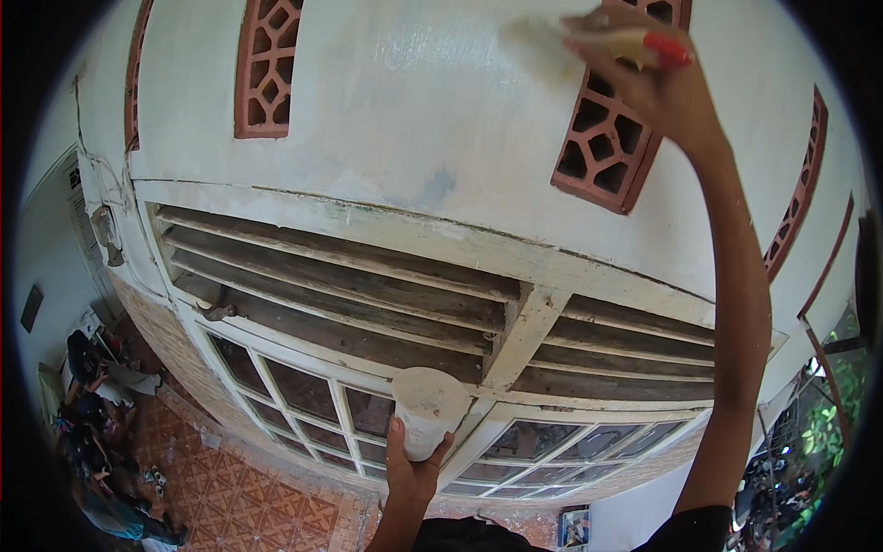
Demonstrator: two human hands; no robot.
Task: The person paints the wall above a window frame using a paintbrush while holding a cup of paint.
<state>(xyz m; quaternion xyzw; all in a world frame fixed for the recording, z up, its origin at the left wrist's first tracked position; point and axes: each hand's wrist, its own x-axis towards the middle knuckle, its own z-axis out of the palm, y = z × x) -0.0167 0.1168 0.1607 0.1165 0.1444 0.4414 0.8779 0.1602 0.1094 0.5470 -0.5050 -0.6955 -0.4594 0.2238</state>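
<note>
My left hand is wrapped round a whitish, translucent plastic cup, holding it up before the louvred vent and window frames. Pale material coats its inside, though I cannot tell how full it is. High on the right, my raised right hand grips a paintbrush with a red-ended handle. Motion blurs its pale bristles, which are at the off-white wall; whether they touch it I cannot tell. A shiny, wet-looking patch spreads over the wall left of the brush. Beside my right hand, a reddish lattice vent block is partly covered.
Another lattice vent block is set in the wall at left. Below run dusty wooden louvres and white-framed windows. Far below, several people are near a patterned tile floor. Loose cables hang at the left corner.
</note>
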